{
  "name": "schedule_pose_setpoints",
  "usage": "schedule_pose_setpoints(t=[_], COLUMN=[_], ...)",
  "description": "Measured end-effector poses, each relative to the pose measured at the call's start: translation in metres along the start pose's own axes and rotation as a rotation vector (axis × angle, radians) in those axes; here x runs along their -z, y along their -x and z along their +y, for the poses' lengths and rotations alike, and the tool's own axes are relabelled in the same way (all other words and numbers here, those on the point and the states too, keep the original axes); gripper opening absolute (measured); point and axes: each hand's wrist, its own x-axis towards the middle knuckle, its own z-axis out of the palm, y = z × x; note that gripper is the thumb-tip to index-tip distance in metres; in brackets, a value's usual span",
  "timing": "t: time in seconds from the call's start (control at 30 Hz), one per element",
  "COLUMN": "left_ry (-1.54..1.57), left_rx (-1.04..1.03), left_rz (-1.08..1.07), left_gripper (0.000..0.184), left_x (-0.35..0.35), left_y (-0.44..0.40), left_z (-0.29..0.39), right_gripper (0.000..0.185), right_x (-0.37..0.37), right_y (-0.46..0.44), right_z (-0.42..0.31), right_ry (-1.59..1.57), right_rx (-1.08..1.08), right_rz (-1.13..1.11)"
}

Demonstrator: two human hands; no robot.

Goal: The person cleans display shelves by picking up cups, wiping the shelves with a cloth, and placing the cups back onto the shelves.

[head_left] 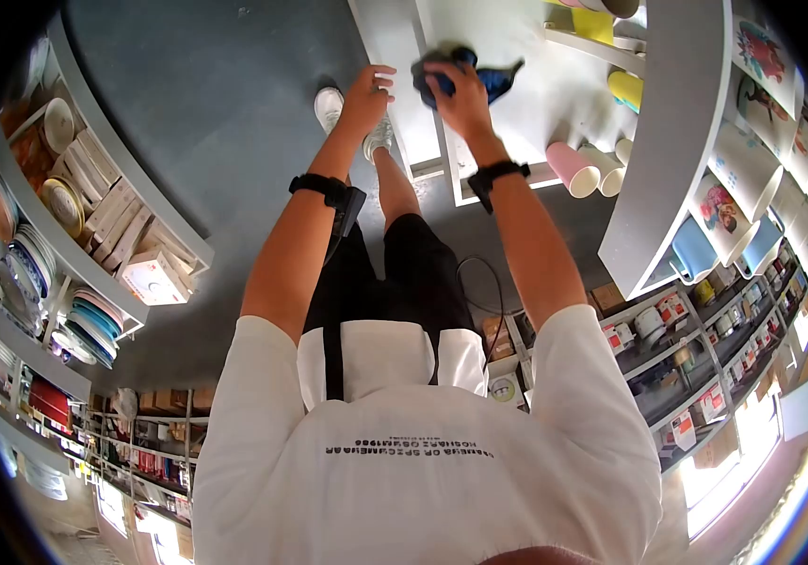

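Note:
My right hand [461,99] is closed on a bunched dark blue and black cloth [498,83], which lies against a white shelf surface [526,118]. Part of the cloth sticks out to the right of the fingers. My left hand [366,99] hovers to the left, near the shelf's edge, with its fingers loosely bent and apart and nothing in them. A pink cup [572,168] and a cream cup [602,169] stand on the same surface, right of the cloth.
A yellow cup [624,88] stands farther right. A tall white shelf panel [672,141] borders many printed mugs [745,168]. Stacked plates [91,325] and boxes [154,275] fill shelves on the left. A cable [498,282] hangs beside my leg. Grey floor [216,94] lies ahead.

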Motion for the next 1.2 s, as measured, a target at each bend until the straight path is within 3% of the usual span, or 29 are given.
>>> schedule_pose_setpoints(t=[0.1,0.13,0.23,0.3,0.37,0.4,0.47,0.5,0.57,0.63,0.7,0.73,0.77,0.83,0.9,1.0,1.03,1.17,1.2], left_ry=[-0.017,-0.083,-0.176,-0.237,-0.763,-0.746,-0.757,-0.532,-0.297,-0.299,-0.646,-0.679,-0.689,-0.529,-0.596,-0.787,-0.872,-0.978,-0.974], left_rx=[-0.100,0.093,0.114,0.081,-0.296,-0.396,-0.371,-0.260,-0.300,-0.355,-0.610,-0.454,-0.457,-0.324,-0.336,-0.120,-0.123,-0.210,-0.214], left_rz=[-0.059,-0.080,-0.111,-0.116,-0.188,-0.225,-0.085,-0.026,0.119,0.140,0.226,0.186,0.177,-0.020,-0.075,-0.252,-0.331,-0.360,-0.360], left_gripper=[0.046,0.047,0.045,0.040,0.033,0.029,0.027,0.026,0.032,0.033,0.034,0.031,0.031,0.029,0.026,0.024,0.025,0.020,0.020], left_x=[-0.011,-0.012,-0.007,0.000,0.001,0.000,-0.011,-0.014,-0.020,-0.019,-0.012,-0.023,-0.023,-0.031,-0.045,-0.067,-0.074,-0.094,-0.098], left_y=[-0.004,0.011,0.019,0.015,0.012,0.004,-0.012,-0.028,-0.072,-0.086,-0.085,-0.053,-0.052,-0.043,-0.019,0.028,0.039,0.081,0.079], left_z=[-0.034,-0.004,-0.002,-0.008,-0.014,-0.012,0.020,0.028,0.026,0.023,0.024,0.052,0.046,0.015,-0.002,-0.006,-0.018,-0.047,-0.044], right_gripper=[0.022,0.022,0.023,0.027,0.032,0.036,0.039,0.038,0.034,0.034,0.034,0.035,0.035,0.036,0.034,0.033,0.030,0.027,0.028], right_x=[0.007,0.009,0.016,0.028,0.043,0.054,0.062,0.059,0.038,0.015,-0.002,-0.008,-0.008,0.004,0.013,0.026,0.033,0.053,0.059], right_y=[0.065,0.081,0.104,0.094,0.059,0.035,-0.021,-0.046,-0.081,-0.087,-0.070,-0.066,-0.056,-0.022,0.017,0.078,0.098,0.140,0.134], right_z=[0.009,0.014,0.019,0.028,0.025,0.013,-0.003,-0.004,-0.006,-0.012,0.009,0.018,0.023,0.025,0.023,0.033,0.031,0.038,0.035], right_ry=[0.073,0.083,0.109,0.032,-0.166,-0.271,-0.215,-0.164,-0.223,-0.014,-0.019,-0.010,-0.016,-0.128,-0.161,-0.090,-0.053,0.164,0.128], right_rx=[-0.069,-0.111,-0.181,-0.224,-0.287,-0.309,-0.060,0.010,0.073,0.100,0.112,0.147,0.141,0.047,-0.122,-0.184,-0.324,-0.262,-0.231], right_rz=[-0.014,-0.042,-0.099,-0.294,-0.189,-0.098,0.053,0.057,-0.041,-0.157,-0.090,-0.009,0.002,-0.108,-0.165,-0.253,-0.348,-0.576,-0.540])
